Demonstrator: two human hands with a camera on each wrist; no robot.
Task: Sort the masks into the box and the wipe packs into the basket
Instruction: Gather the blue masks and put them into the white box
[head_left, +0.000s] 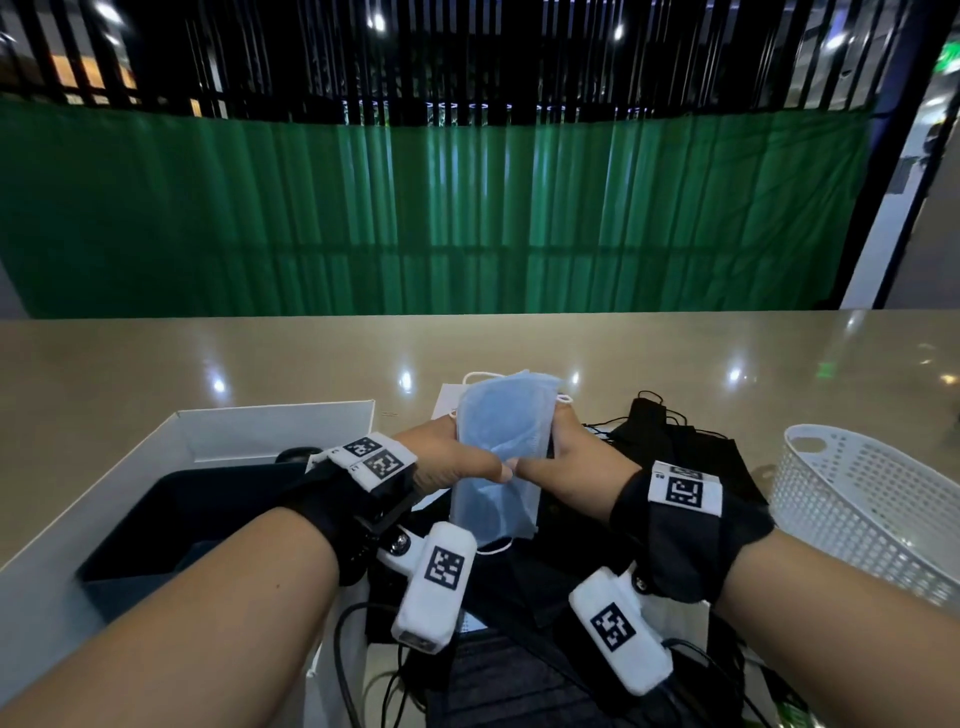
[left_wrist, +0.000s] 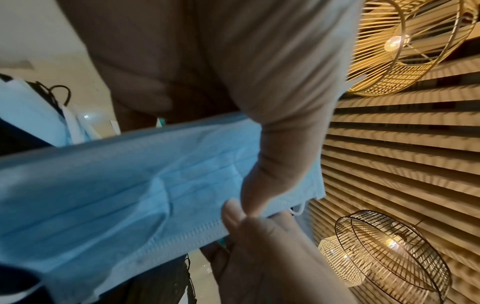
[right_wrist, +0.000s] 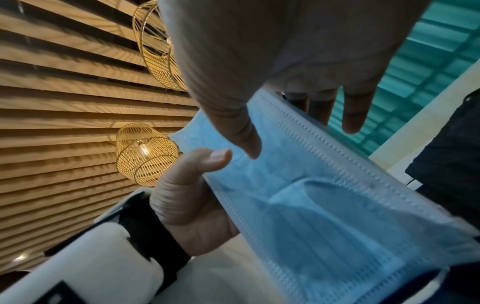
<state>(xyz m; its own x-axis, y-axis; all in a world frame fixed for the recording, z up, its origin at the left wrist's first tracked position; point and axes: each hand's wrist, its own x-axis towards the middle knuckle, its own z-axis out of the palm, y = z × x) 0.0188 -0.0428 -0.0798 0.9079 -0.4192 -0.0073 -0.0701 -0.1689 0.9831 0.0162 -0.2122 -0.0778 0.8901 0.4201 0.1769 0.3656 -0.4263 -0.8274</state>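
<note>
The box (head_left: 234, 431) stands open at the left of the bench (head_left: 156, 364), its dark inside close by the left hand (head_left: 452, 457). That hand and the right hand (head_left: 566, 462) both pinch a stack of blue masks (head_left: 498, 452) held upright above the bench, thumbs nearly touching on its near face. The stack looks loose and bulging, so I judge a layer could slide out or an ear loop (head_left: 493, 548) snag a wrist camera if one hand lets go too soon. Black masks (head_left: 675, 441) lie heaped just right of the hands, and the white basket (head_left: 857, 499) sits at the far right. No wipe packs can be told apart. The bench is glossy beige; a green curtain (head_left: 415, 208) hangs behind it under dark slats
</note>
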